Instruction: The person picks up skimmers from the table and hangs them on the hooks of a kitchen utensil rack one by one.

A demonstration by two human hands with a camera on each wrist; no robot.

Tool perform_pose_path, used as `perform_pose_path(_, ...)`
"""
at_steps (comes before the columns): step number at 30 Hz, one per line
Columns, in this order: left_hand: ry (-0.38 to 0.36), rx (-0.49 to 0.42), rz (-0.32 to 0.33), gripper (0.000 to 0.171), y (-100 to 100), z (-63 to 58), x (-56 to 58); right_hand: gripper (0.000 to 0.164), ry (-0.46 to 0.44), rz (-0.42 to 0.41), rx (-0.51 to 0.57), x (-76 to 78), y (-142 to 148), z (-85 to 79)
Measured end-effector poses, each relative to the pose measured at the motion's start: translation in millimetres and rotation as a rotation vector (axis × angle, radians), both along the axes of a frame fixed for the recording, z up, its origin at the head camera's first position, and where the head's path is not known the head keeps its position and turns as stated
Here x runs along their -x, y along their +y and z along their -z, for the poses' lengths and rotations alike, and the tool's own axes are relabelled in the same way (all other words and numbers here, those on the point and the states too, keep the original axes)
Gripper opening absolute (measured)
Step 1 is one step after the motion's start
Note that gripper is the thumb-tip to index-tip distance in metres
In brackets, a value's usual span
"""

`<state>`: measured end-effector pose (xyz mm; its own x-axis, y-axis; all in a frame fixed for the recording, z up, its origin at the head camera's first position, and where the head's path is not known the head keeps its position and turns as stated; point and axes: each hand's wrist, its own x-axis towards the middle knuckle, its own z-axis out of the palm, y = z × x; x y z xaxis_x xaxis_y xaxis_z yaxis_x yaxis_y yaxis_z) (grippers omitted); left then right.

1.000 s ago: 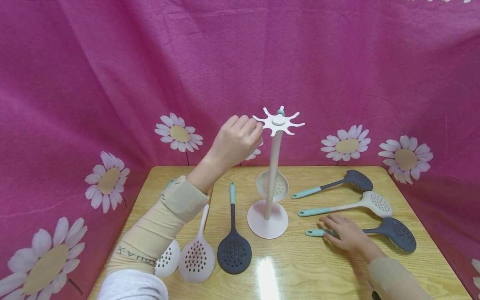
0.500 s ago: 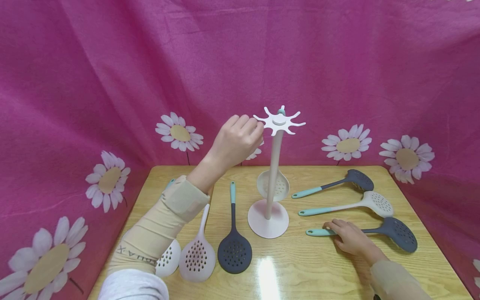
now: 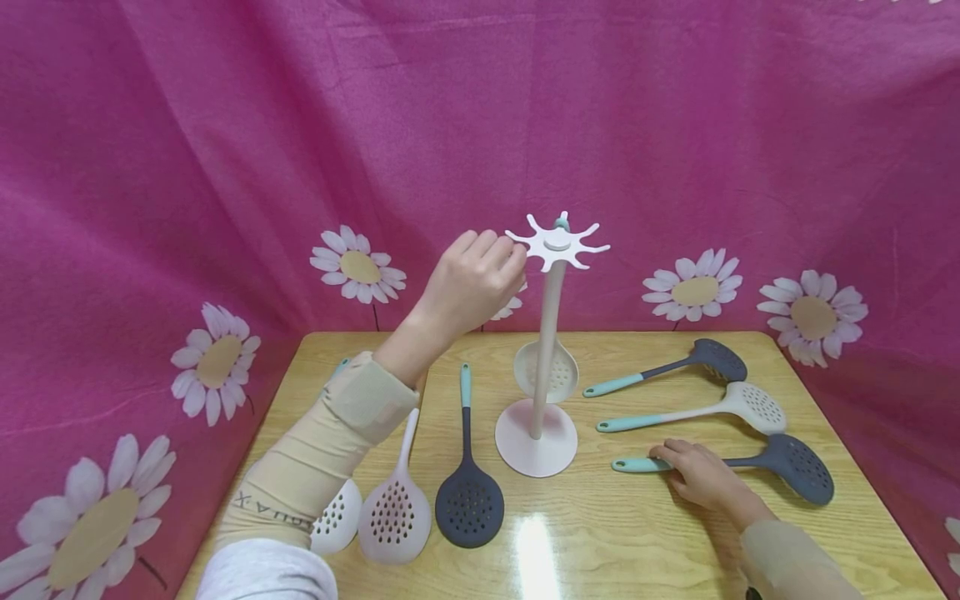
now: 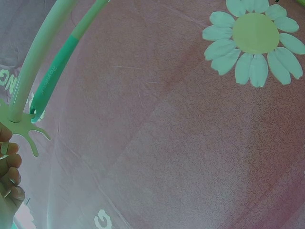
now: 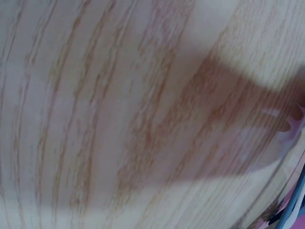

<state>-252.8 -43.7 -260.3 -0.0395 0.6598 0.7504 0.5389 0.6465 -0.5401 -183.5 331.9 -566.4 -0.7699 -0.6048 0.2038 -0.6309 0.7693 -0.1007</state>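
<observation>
In the head view, a white utensil stand (image 3: 550,333) has a round base, an upright pole and a star-shaped ring of hooks on top. My left hand (image 3: 476,275) pinches one hook at the left of this top; curled fingers (image 4: 14,176) show around it in the left wrist view. A pale slotted ladle (image 3: 561,372) hangs behind the pole by its turquoise handle (image 4: 55,78). At the right, my right hand (image 3: 701,473) grips a dark skimmer (image 3: 801,468) by its handle, fingers bent over it, while the skimmer lies on the table.
A white skimmer (image 3: 756,407) and another dark slotted utensil (image 3: 718,358) lie beyond the right hand. Left of the stand lie a dark skimmer (image 3: 468,507), a pale pink skimmer (image 3: 393,521) and a white one (image 3: 337,521), partly under the left arm. A pink flowered cloth (image 3: 450,125) surrounds the table.
My right hand's fingers have drawn in from spread over the skimmer's handle to bent around it, shifting slightly right. The left hand has stayed at the stand's hook.
</observation>
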Motion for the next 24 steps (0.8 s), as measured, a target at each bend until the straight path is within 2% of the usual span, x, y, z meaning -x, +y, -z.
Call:
perform_pose_path(8,0.002,0.001,0.002,0.008,0,-0.3,0.2,0.032,-0.081,-0.006,0.003,4.8,-2,-12.7)
perform_pose_path(16,0.0,0.003,-0.001,0.009,0,-0.3,-0.3,0.029,-0.18,0.1,0.021,11.4,-10,-40.0)
perform_pose_path(24,0.0,0.003,-0.001,0.008,0,0.4,0.7,0.032,-0.184,0.161,0.133,19.5,-14,-69.9)
